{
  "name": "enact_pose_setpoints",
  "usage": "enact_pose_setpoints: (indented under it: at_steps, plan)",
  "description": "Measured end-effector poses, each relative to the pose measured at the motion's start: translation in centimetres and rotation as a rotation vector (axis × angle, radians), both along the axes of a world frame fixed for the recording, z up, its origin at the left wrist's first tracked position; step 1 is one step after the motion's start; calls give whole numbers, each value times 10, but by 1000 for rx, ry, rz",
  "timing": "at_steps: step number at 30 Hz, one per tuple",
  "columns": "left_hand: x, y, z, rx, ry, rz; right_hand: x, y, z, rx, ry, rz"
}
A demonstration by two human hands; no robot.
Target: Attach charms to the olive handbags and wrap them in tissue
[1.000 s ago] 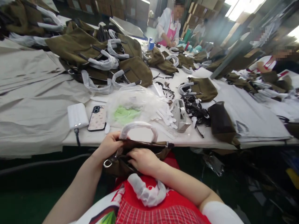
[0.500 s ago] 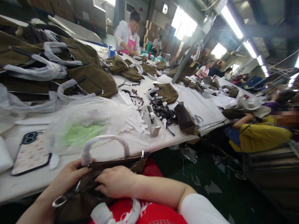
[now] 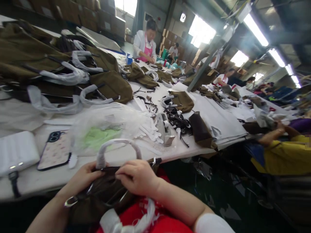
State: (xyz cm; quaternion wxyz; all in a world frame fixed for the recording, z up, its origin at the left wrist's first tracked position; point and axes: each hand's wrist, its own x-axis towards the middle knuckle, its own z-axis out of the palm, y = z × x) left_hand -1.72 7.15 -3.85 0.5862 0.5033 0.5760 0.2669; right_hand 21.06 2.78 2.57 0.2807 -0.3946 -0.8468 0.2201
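A dark olive-brown handbag (image 3: pixel 91 202) rests in my lap against the table edge, its mouth partly open. Its far handle (image 3: pixel 119 141), wrapped in white material, arches up. The near handle (image 3: pixel 148 216), wrapped too, hangs over my red apron. My left hand (image 3: pixel 85 176) is closed on the bag's far rim, close to the base of the far handle. My right hand (image 3: pixel 138 178) is at the same rim further right, its fingers curled in a pinch on the edge. What lies between those fingertips is hidden. A metal ring (image 3: pixel 71 202) shows at the bag's left end.
On the table (image 3: pixel 145 153) are a phone (image 3: pixel 54 150), a white case (image 3: pixel 18 152), a clear plastic bag (image 3: pixel 80 126), a tape dispenser (image 3: pixel 164 129), dark straps (image 3: pixel 178 119) and a bag pile (image 3: pixel 107 84). A co-worker (image 3: pixel 145 45) stands opposite; one in yellow (image 3: pixel 284 155) is at right.
My right hand has come up out of the bag's mouth to its far rim, fingers now pinched there. My left hand keeps its hold. The view has shifted left, showing the white case.
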Motion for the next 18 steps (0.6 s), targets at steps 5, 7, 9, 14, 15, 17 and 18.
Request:
enact_pose_setpoints:
  at_steps: [5, 7, 9, 14, 15, 17, 18]
  plan:
    - [9, -7, 6, -9, -175, -10, 13, 15, 25, 48, 167, -127]
    - [12, -9, 6, 11, -216, -8, 9, 29, 35, 86, 179, -110]
    - [14, -10, 5, 29, -234, -3, -2, 50, 43, 145, 172, -115]
    - [12, -9, 0, 25, -233, -57, -60, 131, 45, 181, -145, -161]
    - [12, -8, -1, 19, -222, -73, -73, 147, 40, 135, -255, -129]
    - [10, -6, 1, 19, -182, -85, -97, 172, 25, 34, -456, -67]
    - [10, -5, 2, 25, -158, -82, -106, 180, 17, -1, -526, -58]
